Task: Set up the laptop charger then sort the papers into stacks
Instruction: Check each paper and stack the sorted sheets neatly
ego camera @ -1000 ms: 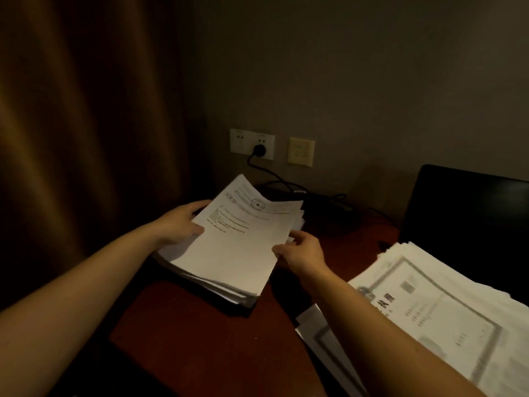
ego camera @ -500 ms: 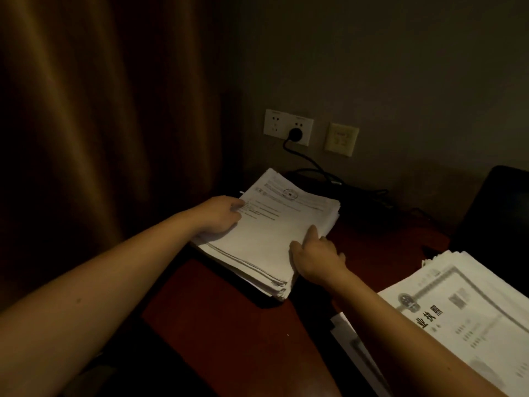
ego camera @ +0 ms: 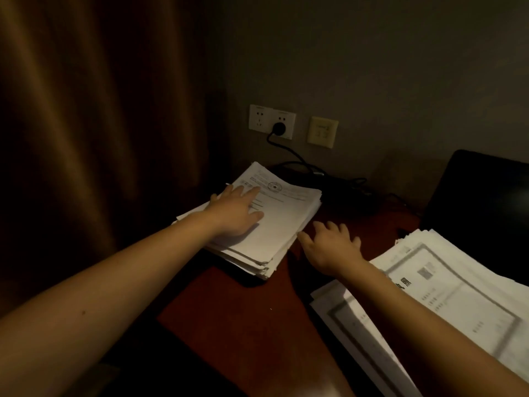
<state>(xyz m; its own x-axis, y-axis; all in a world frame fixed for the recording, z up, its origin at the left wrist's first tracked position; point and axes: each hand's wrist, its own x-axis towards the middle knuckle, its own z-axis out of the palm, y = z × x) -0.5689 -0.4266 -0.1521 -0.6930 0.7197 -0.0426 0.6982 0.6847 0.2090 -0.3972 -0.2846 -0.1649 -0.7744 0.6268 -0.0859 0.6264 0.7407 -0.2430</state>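
Black charger plug [ego camera: 279,128] already in the wall socket, left hand [ego camera: 237,213] flat on one white paper stack [ego camera: 274,224], right hand [ego camera: 329,247] open beside it, looser bordered sheets [ego camera: 446,282] unsorted.

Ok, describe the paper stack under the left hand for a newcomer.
Find the white wall socket with the black plug; the stack lies on the desk below it, beside the curtain. Unlike the bordered certificates at right, its top sheet carries plain text and a round stamp.
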